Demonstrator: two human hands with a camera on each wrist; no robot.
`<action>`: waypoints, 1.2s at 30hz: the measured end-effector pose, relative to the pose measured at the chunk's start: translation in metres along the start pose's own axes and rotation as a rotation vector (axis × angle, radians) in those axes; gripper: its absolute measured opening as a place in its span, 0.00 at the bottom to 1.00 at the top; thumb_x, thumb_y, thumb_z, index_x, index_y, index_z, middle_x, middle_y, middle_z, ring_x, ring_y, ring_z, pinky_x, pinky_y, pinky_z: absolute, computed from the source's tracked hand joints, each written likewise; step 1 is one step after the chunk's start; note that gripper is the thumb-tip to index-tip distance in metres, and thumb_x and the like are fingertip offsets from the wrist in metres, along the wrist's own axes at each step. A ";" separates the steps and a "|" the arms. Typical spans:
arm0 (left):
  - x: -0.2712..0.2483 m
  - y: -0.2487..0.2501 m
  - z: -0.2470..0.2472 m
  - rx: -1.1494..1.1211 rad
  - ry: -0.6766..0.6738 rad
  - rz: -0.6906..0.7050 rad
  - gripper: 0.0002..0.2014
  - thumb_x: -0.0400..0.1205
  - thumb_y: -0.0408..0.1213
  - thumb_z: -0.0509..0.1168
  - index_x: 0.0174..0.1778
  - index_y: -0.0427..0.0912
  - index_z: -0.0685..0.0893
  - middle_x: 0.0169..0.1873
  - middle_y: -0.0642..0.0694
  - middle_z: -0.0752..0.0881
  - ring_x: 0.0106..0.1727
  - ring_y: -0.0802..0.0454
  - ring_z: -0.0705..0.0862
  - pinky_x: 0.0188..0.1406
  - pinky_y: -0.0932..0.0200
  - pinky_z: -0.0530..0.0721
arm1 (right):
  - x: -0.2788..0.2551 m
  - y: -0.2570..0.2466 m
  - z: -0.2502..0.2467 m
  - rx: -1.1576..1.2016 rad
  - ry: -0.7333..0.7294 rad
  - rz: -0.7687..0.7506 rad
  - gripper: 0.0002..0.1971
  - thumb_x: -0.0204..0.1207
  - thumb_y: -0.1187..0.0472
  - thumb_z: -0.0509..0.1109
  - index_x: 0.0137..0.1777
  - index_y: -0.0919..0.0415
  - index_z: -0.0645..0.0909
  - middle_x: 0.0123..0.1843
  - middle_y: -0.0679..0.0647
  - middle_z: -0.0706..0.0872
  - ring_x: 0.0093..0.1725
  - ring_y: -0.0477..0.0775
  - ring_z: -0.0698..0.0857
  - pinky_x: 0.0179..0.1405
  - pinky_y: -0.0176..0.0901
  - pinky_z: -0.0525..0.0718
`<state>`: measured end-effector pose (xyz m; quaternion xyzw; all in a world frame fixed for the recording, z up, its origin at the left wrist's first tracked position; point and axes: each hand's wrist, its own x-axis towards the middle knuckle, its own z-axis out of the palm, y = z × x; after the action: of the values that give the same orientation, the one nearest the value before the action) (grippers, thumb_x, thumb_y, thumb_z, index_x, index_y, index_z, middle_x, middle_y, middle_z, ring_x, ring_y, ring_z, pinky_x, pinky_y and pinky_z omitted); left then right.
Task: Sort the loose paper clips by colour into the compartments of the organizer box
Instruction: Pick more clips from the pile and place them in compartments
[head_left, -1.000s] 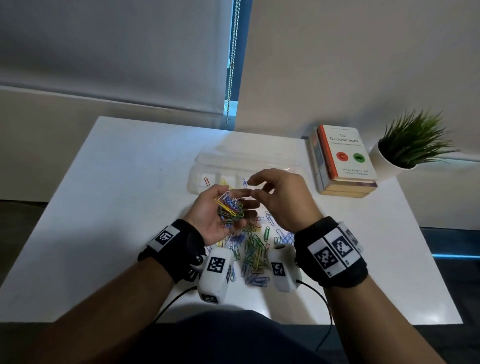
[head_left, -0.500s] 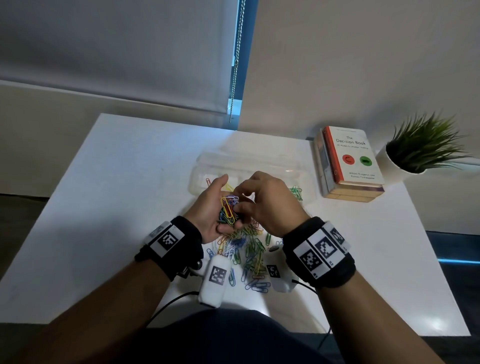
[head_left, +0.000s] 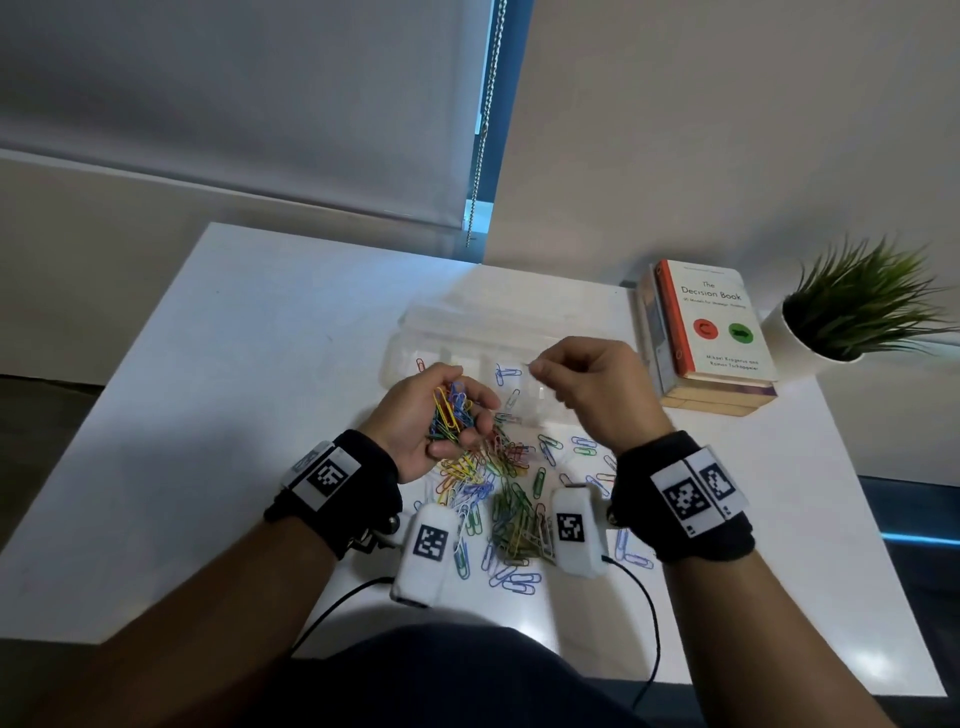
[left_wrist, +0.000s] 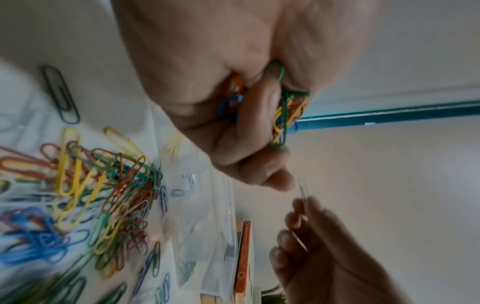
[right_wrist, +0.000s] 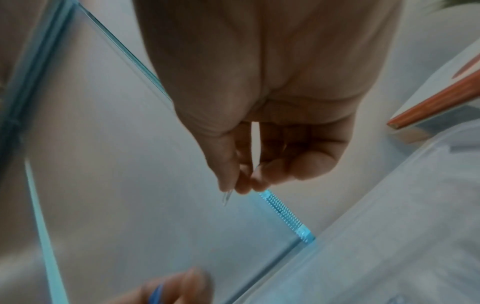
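My left hand is cupped palm-up and grips a bunch of mixed-colour paper clips, also seen in the left wrist view as the bunch. My right hand is raised over the clear organizer box and pinches one pale, whitish clip between thumb and fingertips; the same clip shows in the left wrist view. A pile of loose coloured clips lies on the white table between my wrists. The box holds a red clip at the left and blue clips further right.
A stack of books lies right of the box, with a potted plant beyond it. The white table ends at a wall behind; a blind chain hangs there. Wrist camera cables trail off the table's near edge.
My right hand, which was reaching into the bunch in my left hand, has drawn out one pale clip and lifted it to the right, over the box. My left hand has stayed put.
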<state>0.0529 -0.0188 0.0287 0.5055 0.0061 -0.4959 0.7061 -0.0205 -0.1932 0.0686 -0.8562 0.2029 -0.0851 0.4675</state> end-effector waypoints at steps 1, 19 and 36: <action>0.000 0.001 -0.001 -0.024 0.022 0.009 0.23 0.87 0.43 0.47 0.40 0.31 0.81 0.26 0.39 0.80 0.19 0.52 0.72 0.09 0.70 0.58 | 0.004 0.002 -0.006 0.001 0.031 0.010 0.08 0.72 0.58 0.77 0.34 0.59 0.86 0.24 0.43 0.81 0.27 0.41 0.76 0.34 0.41 0.77; 0.025 -0.005 0.017 -0.148 0.069 0.019 0.27 0.87 0.46 0.44 0.42 0.30 0.82 0.27 0.37 0.81 0.20 0.52 0.72 0.13 0.67 0.56 | 0.034 0.048 -0.011 -0.524 -0.044 0.137 0.10 0.78 0.57 0.68 0.52 0.59 0.88 0.49 0.55 0.90 0.44 0.51 0.85 0.43 0.35 0.77; 0.034 -0.025 0.064 -0.032 -0.017 0.005 0.28 0.87 0.48 0.45 0.33 0.35 0.81 0.26 0.33 0.80 0.20 0.48 0.73 0.11 0.70 0.56 | -0.001 0.016 -0.020 -0.041 -0.250 -0.035 0.05 0.76 0.64 0.72 0.41 0.65 0.85 0.31 0.60 0.88 0.27 0.51 0.83 0.32 0.38 0.81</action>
<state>0.0214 -0.0887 0.0250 0.4899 0.0068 -0.4981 0.7154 -0.0326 -0.2155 0.0661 -0.8730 0.1300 0.0182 0.4698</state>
